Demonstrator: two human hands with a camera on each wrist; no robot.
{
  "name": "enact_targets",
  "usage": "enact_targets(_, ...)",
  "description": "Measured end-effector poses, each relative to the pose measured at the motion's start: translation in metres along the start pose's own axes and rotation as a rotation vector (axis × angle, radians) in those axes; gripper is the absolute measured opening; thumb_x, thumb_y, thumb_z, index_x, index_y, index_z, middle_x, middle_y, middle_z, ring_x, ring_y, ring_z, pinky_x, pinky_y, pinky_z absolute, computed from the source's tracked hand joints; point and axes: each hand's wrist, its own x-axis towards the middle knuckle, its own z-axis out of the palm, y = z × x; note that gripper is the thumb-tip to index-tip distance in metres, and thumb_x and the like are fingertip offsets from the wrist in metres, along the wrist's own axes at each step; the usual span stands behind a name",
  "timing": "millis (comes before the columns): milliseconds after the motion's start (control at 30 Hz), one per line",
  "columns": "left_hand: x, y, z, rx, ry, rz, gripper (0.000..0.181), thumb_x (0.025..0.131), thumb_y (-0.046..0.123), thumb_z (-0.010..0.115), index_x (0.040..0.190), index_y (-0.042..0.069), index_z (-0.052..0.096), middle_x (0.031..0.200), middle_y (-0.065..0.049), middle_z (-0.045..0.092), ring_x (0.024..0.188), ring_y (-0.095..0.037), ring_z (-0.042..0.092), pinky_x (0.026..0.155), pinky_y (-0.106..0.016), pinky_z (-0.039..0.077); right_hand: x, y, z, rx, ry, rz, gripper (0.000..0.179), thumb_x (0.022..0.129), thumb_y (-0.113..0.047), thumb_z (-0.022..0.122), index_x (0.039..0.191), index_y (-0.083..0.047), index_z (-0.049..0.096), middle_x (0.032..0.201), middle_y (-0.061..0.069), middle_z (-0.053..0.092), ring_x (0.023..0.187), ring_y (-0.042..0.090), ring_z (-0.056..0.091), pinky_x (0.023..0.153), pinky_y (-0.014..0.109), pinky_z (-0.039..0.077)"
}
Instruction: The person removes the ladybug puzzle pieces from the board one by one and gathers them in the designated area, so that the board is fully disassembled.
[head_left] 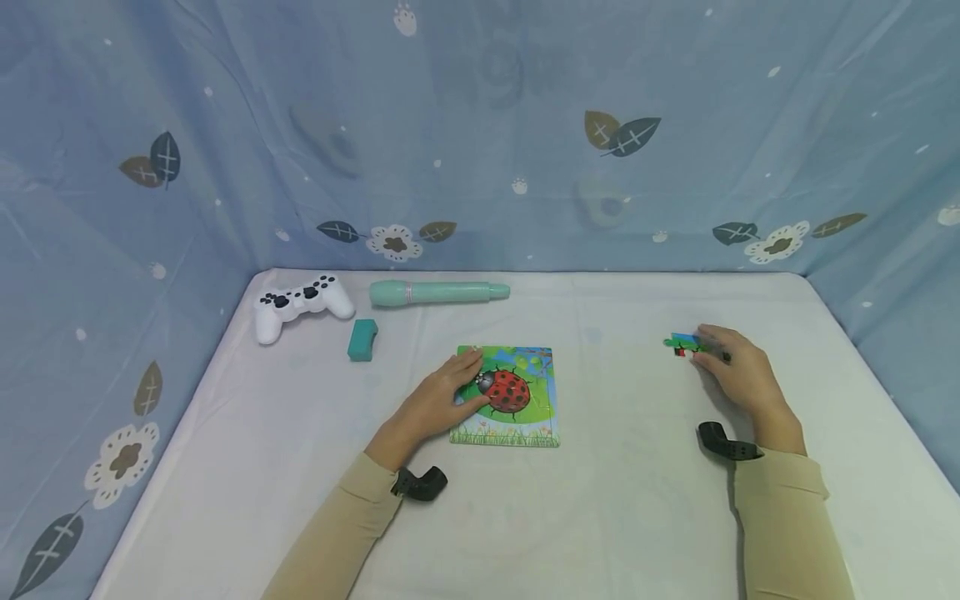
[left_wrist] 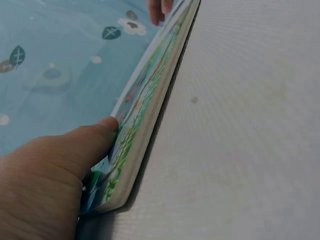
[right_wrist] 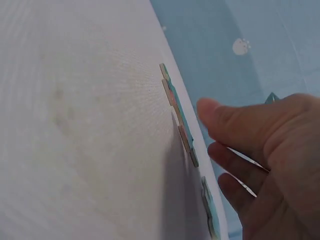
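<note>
A square ladybug jigsaw puzzle [head_left: 538,421] lies flat on the table, and my left hand [head_left: 431,404] rests on its left side with fingers spread. In the left wrist view the thumb [left_wrist: 95,140] lies along the puzzle's surface, near its thick edge [left_wrist: 150,117]. Off to the right, my right hand [head_left: 738,371] hovers by loose puzzle pieces [head_left: 681,342] in green, blue and red. The right wrist view has those flat pieces [right_wrist: 178,117] on the table, the thumb [right_wrist: 227,120] and loosely bent fingers apart from them. Part of the group is hidden under this hand.
Toward the back left are a white game controller [head_left: 300,304], a small teal block [head_left: 362,340] and a mint-green microphone-shaped stick [head_left: 442,292]. White cloth [head_left: 600,517] covers the table. Blue patterned curtains [head_left: 480,167] enclose the back and both sides.
</note>
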Motion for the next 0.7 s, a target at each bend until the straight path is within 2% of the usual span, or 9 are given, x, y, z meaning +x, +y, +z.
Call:
enact_targets(133,-0.001,0.001,-0.002,-0.007,0.008,0.012,0.066,0.089,0.036,0.065,0.14,0.0,0.044,0.149,-0.011,0.039,0.141,-0.028,0.032,0.113,-0.044,0.033,0.0,-0.009,-0.001,0.041,-0.019,-0.005,0.057,0.098,-0.03,0.053,0.144,0.0,0.037,0.144,0.031,0.036,0.128,0.055,0.032,0.1,0.069,0.031)
enact_targets(267,0.0,0.002,-0.002,-0.032,0.015,0.025,0.065,0.089,0.035,0.066,0.139,-0.001,0.046,0.148,-0.012,0.04,0.14,-0.029,0.032,0.113,-0.046,0.033,0.0,-0.024,0.0,0.083,-0.035,-0.055,0.058,0.097,-0.031,0.055,0.143,0.001,0.037,0.141,0.032,0.04,0.123,0.057,0.037,0.096,0.068,0.036)
enact_targets(367,0.001,0.0,-0.002,-0.054,0.018,0.011,0.066,0.088,0.036,0.067,0.139,0.001,0.046,0.149,-0.011,0.04,0.141,-0.027,0.031,0.114,-0.045,0.032,0.002,-0.036,0.005,0.119,-0.042,-0.121,0.058,0.095,-0.029,0.058,0.141,0.003,0.04,0.137,0.032,0.043,0.122,0.054,0.04,0.096,0.066,0.038)
enact_targets(533,0.001,-0.003,-0.001,-0.086,0.027,-0.025,0.071,0.086,0.039,0.068,0.141,0.002,0.044,0.15,-0.009,0.037,0.141,-0.027,0.03,0.114,-0.044,0.032,0.004,-0.06,0.021,0.179,-0.081,-0.221,0.056,0.094,-0.024,0.061,0.139,0.003,0.042,0.138,0.029,0.045,0.124,0.048,0.043,0.099,0.061,0.038)
enact_targets(700,-0.001,-0.007,-0.002,-0.065,0.045,-0.06,0.073,0.085,0.041,0.069,0.142,0.004,0.042,0.15,-0.011,0.037,0.141,-0.026,0.032,0.114,-0.043,0.032,0.006,-0.09,0.044,0.212,-0.155,-0.285,0.056,0.093,-0.024,0.063,0.138,0.002,0.043,0.139,0.024,0.045,0.124,0.045,0.044,0.103,0.058,0.038)
